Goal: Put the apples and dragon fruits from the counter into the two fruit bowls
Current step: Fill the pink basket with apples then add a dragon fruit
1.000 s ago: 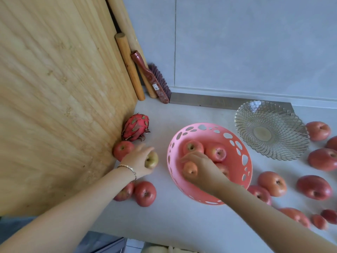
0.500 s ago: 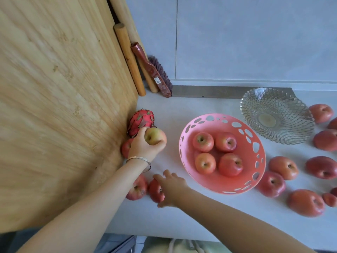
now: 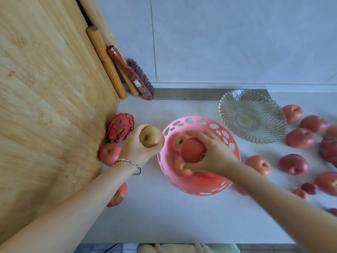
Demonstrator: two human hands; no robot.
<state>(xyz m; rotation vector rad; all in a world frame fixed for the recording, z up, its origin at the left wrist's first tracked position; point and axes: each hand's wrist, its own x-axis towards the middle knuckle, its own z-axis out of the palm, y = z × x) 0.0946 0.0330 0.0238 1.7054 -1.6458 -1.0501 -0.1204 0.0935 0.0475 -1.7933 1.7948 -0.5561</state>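
Both hands (image 3: 135,149) (image 3: 216,152) grip smooth round apples (image 3: 151,136) (image 3: 192,150) by the perforated pink bowl (image 3: 193,187).

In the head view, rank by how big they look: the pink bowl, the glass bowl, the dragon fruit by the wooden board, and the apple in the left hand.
1. pink bowl
2. glass bowl
3. dragon fruit and apple look nearly alike; the left hand holds the apple up, likely nearer the camera, so unranked.
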